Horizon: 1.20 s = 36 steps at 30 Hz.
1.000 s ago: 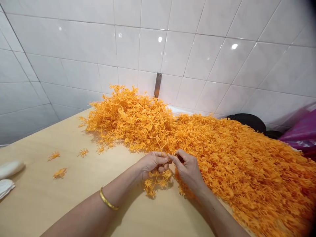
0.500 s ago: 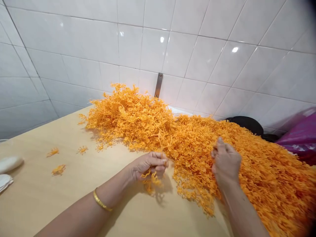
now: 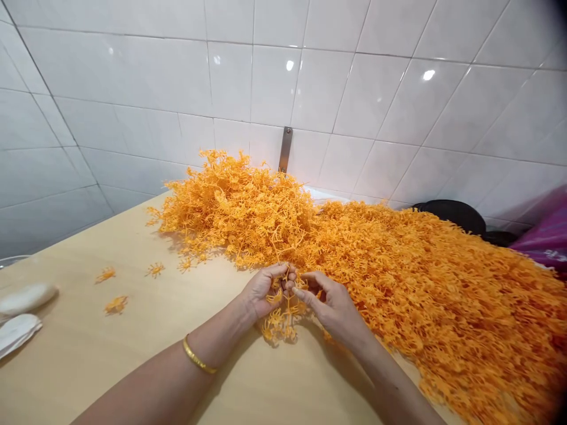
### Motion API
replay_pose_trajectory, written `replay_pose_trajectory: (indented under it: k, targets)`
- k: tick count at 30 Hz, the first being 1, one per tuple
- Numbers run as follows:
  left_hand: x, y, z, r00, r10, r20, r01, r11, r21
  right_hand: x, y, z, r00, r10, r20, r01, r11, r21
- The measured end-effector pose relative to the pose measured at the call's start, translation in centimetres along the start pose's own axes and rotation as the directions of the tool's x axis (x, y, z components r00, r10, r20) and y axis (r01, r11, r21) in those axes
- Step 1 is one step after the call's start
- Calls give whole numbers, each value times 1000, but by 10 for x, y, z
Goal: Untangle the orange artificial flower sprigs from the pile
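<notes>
Sprig (image 3: 278,324), one: orange, thin branching stem with spidery, many-pointed tips. Held in the left hand (image 3: 262,290), middle partly hidden, lower tips hanging loose and spread. Situated just before a heap (image 3: 239,212) of similar orange sprigs.

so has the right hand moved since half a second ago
Yes: against the fixed metal strip on the wall, the right hand has moved left, in beside the left hand.
</notes>
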<state>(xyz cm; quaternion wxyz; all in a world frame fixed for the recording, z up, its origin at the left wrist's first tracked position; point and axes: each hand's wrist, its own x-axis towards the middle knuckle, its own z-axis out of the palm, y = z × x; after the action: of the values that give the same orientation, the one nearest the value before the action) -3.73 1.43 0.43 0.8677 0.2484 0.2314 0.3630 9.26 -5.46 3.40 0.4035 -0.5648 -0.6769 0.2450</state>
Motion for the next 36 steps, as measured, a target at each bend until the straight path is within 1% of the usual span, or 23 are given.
replay_pose_trajectory:
  k: [1, 2, 4, 5, 6, 9, 11, 13, 15, 18, 20, 22, 23, 25, 27, 29, 30, 31, 32, 33, 34, 35, 36]
  targets:
    - [0, 0, 0, 1000, 5, -9, -5, 1000, -16, 0, 1, 2, 1000, 11, 23, -11, 1000, 13]
    - [0, 0, 1, 999, 8, -32, -9, 999, -32, 1, 3, 4, 1000, 21, 22, -21, 1000, 16]
    - [-1, 1, 2, 996, 5, -87, -11, 998, -68, 1, 6, 5, 999, 31, -35, -31, 999, 7]
    - [-2, 2, 4, 996, 2, -94, -10, 996, -89, 2, 8, 4, 997, 33, -75, -33, 999, 4]
    - [-3, 3, 5, 998, 1, -69, -9, 994, -113, 2, 10, 3, 993, 35, -117, -35, 999, 2]
    - [-8, 5, 8, 994, -6, 107, 23, 987, -157, 3, 14, -1, 971, 33, -239, -35, 999, -3]
    - [-11, 3, 10, 987, -31, 158, 51, 990, -129, 3, 15, -2, 965, 43, -259, -39, 999, 21]
    - [-11, -1, 10, 988, -70, 140, 77, 996, -43, 2, 14, -1, 971, 62, -231, -46, 996, 74]
    - [-10, -8, 10, 990, -100, 104, 91, 992, 87, 1, 13, 0, 979, 64, -194, -42, 992, 115]
    - [-8, -16, 8, 998, -65, -1, 64, 967, 248, 0, 13, 2, 989, 33, -145, -15, 993, 121]
    - [-7, -18, 7, 998, -30, -57, 46, 956, 290, -1, 13, 2, 989, 20, -145, -3, 994, 113]
    - [-7, -16, 8, 997, -29, -66, 48, 950, 307, -1, 11, 4, 983, 30, -183, -6, 991, 130]
    - [-7, -15, 8, 998, -33, -54, 48, 951, 306, -1, 10, 5, 978, 45, -203, -12, 987, 159]
    - [-7, -12, 11, 999, -41, -6, 41, 960, 276, 1, 6, 9, 973, 87, -214, -26, 961, 275]
    - [-7, -11, 14, 996, -39, 74, 22, 977, 214, 3, 2, 11, 969, 141, -202, -39, 898, 438]
    - [-10, -9, 18, 986, -23, 165, 1, 991, 135, 8, 0, 9, 963, 199, -183, -58, 813, 579]
    - [-12, -8, 19, 977, -24, 213, 2, 995, 104, 10, 0, 4, 948, 248, -199, -69, 771, 633]
    - [-14, -7, 20, 964, -31, 263, 10, 996, 84, 12, 1, -2, 920, 315, -233, -76, 727, 682]
    - [-15, -6, 19, 951, -43, 306, 21, 997, 73, 13, 3, -9, 876, 388, -286, -69, 687, 723]
    - [-17, -5, 19, 942, -49, 331, 29, 997, 66, 14, 5, -17, 821, 462, -335, -53, 647, 761]
    - [-17, -4, 18, 944, -40, 326, 23, 998, 55, 15, 6, -24, 771, 515, -374, -29, 616, 787]
    - [-16, -3, 16, 959, -15, 283, 2, 999, 45, 14, 8, -29, 757, 520, -397, -5, 611, 791]
    - [-15, -2, 14, 980, 26, 200, -34, 999, 36, 13, 9, -31, 790, 491, -368, -17, 618, 786]
